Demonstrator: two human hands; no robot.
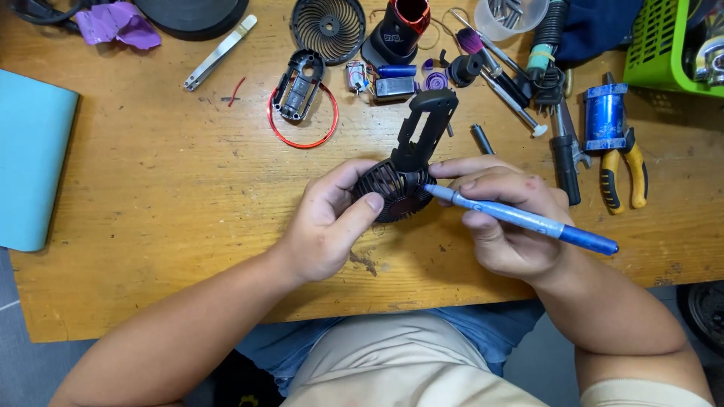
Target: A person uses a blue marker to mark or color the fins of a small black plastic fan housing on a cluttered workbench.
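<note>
Head view, looking down on a wooden workbench (188,203).

Left hand (328,226): fingers curled and clamped around the round black fan head (392,188), thumb pressed across its near face. The fan head sits just above the bench at centre, between both hands; its black open handle frame (428,124) points to the far side.

Right hand (505,218): fingers closed together on a blue pen-shaped tool (528,220), held like a pencil. Its tip touches the right edge of the fan head; its rear end points right and near.

Surroundings, far side: 1 round black grille (328,29) lying flat; 1 red wire ring (302,120) around a black housing piece (299,87); 1 black-and-red cylindrical part (400,30); metal tweezers (220,53) to the far left. Right of the hands: yellow-handled pliers (624,175) beside a blue cylinder (605,114), well apart from the fan head. Green basket (664,45) at far right corner. Light-blue pad (34,158) on the left edge of the bench.
</note>
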